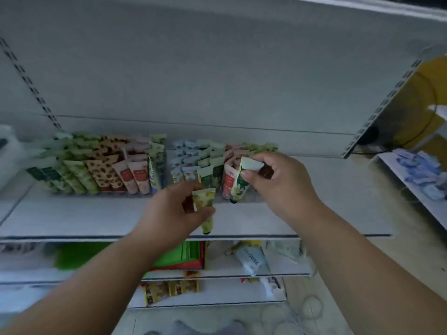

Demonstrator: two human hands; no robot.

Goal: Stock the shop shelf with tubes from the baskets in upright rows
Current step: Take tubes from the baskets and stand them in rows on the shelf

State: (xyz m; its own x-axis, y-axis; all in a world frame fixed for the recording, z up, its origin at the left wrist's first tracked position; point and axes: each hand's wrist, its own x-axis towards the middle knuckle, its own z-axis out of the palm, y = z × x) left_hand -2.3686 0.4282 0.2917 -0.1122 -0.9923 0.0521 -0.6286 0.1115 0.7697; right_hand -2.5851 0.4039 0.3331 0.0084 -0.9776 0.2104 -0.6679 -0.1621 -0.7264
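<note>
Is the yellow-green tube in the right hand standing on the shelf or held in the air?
Cannot tell: the right hand pinches the yellow-green tube, cap down at the white shelf.

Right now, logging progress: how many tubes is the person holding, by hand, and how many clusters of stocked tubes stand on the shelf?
Yellow-green floral tube in the left hand: 1
White-and-green floral tube in the right hand: 1
Clusters of stocked tubes on the white shelf: 2
Total held tubes: 2

Green packets [169, 257] and snack packs [169, 288] fill lower shelves.
</note>
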